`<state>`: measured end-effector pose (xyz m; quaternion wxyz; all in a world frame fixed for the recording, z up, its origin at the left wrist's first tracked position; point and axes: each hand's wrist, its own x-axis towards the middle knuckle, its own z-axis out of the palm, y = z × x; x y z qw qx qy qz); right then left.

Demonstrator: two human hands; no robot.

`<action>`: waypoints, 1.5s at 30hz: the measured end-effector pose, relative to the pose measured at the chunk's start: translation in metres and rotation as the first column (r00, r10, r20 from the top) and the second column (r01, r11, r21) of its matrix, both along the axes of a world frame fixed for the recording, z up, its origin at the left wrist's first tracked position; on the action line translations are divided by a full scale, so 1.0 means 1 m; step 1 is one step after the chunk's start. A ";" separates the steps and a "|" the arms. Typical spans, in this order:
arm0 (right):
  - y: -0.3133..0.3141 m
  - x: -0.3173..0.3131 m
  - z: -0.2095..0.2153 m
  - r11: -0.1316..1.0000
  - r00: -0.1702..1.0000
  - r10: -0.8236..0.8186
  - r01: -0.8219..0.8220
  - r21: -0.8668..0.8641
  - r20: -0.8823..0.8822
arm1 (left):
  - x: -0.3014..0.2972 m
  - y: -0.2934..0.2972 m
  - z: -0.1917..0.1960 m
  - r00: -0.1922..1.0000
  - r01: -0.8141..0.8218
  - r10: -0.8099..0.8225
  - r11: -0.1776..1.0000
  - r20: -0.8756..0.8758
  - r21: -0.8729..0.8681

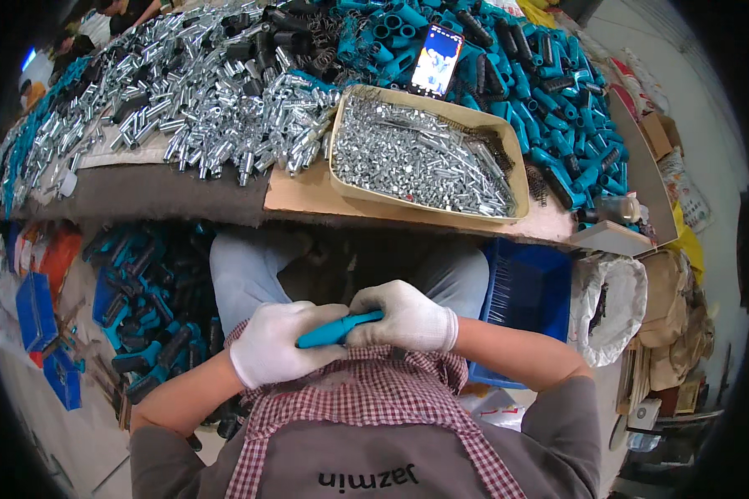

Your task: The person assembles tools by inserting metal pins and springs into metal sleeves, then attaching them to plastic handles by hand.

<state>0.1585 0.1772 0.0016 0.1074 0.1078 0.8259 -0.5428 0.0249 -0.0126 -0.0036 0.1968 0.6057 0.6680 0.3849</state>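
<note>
Over my lap, a teal plastic handle-like part [334, 330] lies slantwise between my two gloved hands. My left hand [280, 339], in a white glove, has its fingers wrapped round the part's left end. The white-gloved right hand [401, 318] grips the other end, close to the left one. Both hands are closed, and the fingers cover much of the part, so its full shape is hidden. Beyond them on the table stands a cream tray [338, 170] full of small metal pieces [408, 154].
Metal tubes [225, 116] are heaped on the table's left, teal handles [549, 108] on its right. A phone [437, 62] leans behind the tray. Teal-and-black parts [154, 333] pile up at my left. A blue bin [541, 287] and a white sack [632, 303] stand at my right.
</note>
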 end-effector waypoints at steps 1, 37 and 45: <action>0.000 0.000 0.001 0.999 1.000 0.023 -0.023 0.027 0.008 | 0.002 0.002 0.000 1.000 0.003 -0.003 1.000 -0.001 0.009; 0.001 0.007 0.046 0.997 0.995 -0.079 0.080 -0.022 0.060 | 0.000 0.008 0.025 0.982 0.104 -0.073 0.979 -0.172 0.175; 0.020 0.008 0.050 0.986 0.989 -0.150 0.151 0.065 -0.013 | -0.025 0.022 0.052 0.906 0.138 -0.123 0.990 -0.405 0.009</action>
